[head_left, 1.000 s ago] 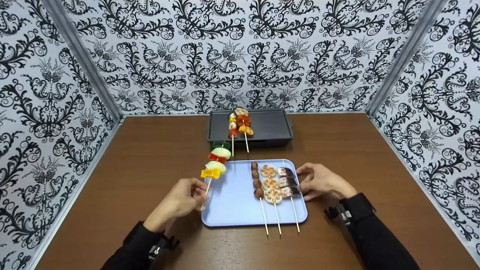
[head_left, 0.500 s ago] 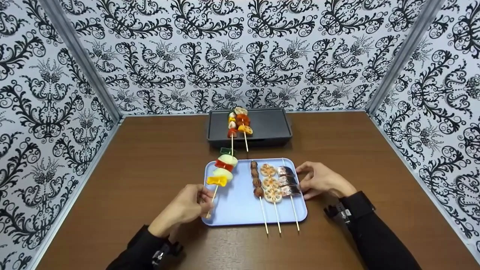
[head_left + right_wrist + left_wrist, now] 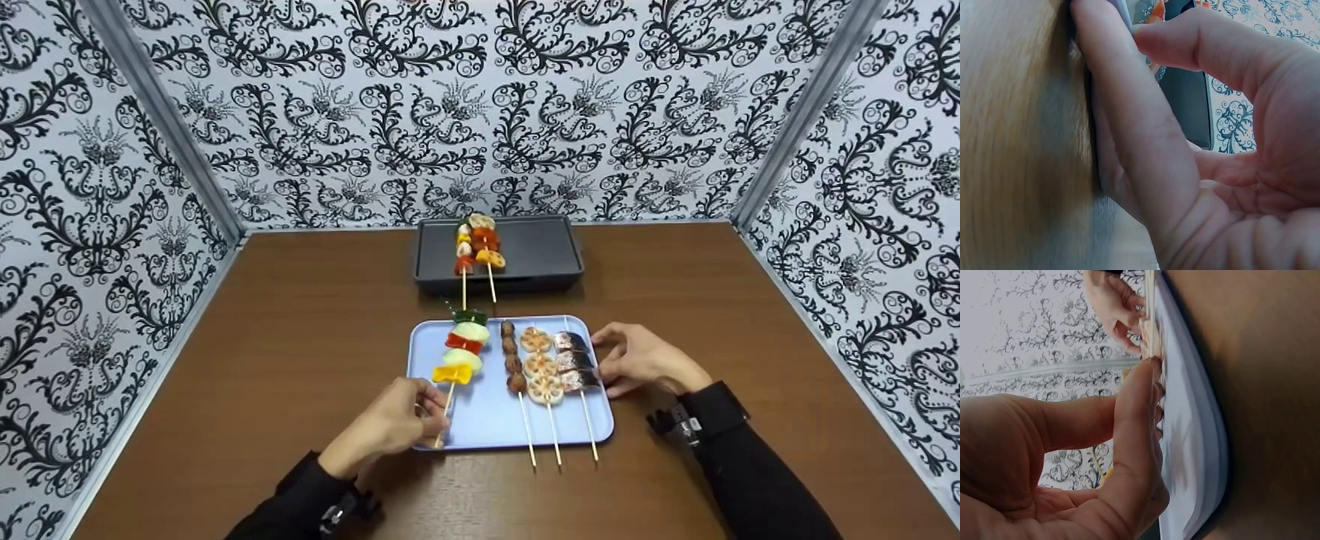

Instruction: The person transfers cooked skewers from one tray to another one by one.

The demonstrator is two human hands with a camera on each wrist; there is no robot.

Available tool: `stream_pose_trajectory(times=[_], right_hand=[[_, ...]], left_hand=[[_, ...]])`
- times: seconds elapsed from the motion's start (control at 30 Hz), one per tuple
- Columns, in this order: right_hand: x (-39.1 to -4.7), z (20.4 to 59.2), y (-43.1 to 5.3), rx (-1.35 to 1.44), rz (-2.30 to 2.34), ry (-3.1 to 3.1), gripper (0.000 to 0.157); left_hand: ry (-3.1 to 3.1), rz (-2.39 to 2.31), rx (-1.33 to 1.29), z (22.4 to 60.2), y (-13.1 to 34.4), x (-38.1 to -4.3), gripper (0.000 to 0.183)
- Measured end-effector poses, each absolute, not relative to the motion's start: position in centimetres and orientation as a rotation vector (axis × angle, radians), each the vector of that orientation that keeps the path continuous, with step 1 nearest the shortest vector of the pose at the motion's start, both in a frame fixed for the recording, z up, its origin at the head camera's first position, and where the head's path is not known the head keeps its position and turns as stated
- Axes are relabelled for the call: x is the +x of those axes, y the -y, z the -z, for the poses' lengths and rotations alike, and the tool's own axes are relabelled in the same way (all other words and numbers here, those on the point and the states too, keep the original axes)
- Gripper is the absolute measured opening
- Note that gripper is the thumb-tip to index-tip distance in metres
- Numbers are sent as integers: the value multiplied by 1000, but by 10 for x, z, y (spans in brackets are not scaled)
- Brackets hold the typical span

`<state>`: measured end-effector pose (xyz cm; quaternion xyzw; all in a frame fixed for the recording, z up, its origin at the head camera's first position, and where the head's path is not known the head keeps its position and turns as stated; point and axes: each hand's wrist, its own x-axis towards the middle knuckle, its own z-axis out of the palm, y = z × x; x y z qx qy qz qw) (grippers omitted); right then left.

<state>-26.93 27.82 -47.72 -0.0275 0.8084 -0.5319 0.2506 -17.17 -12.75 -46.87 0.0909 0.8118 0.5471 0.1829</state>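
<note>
My left hand (image 3: 397,420) pinches the stick of a vegetable skewer (image 3: 461,364) between thumb and fingers. Yellow, white, red and dark green pieces sit along it, and it slants over the left half of a pale blue tray (image 3: 480,427). In the left wrist view the thumb and index finger (image 3: 1134,433) meet just above the tray, hiding most of the stick. At the tray's right rim, my right hand (image 3: 649,360) grips the edge between thumb and fingers. Side by side on the tray lie a meatball skewer (image 3: 513,364), a lotus root skewer (image 3: 545,389) and a fish skewer (image 3: 576,360).
Behind the tray stands a dark grill plate (image 3: 536,247). Two mixed skewers, one narrow (image 3: 464,249) and one wider (image 3: 486,240), lie on its left part, their sticks jutting over the front edge. Patterned walls (image 3: 480,112) enclose the brown table (image 3: 315,300).
My left hand has moved right and toward me, bringing the vegetable skewer from the tray's left edge to over its left half. My right hand has stayed at the rim.
</note>
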Motion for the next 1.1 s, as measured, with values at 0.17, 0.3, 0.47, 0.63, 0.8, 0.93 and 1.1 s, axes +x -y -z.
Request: stream_pose_trajectory(times=[0.17,0.3,0.47,0.63,0.8,0.93,1.1], right_hand=[[-269,478,-278,-77,1443,-2202,66],[-269,478,-278,-75,1442,-2208,66],[-269,479,-276,-67,1440,-2211,66],[-268,479,-275,-74,1435,-2204,65],[-269,478,-277,-71,1436,-2197,66],[-269,477,-278,-57,1439,-2196,67],[-270,476,-279,-55,1435,-2196,68]], left_hand=[[-2271,-1540,269,474,117,-169,25],[-2217,-1579,242,476,109,-168,27],[-2145,-1652,238,480,100,-166,29],[-2069,-1706,186,483,95,-164,32],[-2000,-1763,131,483,86,-164,36],[-1988,-1769,112,481,77,-166,35],[-2052,-1722,114,481,71,-168,35]])
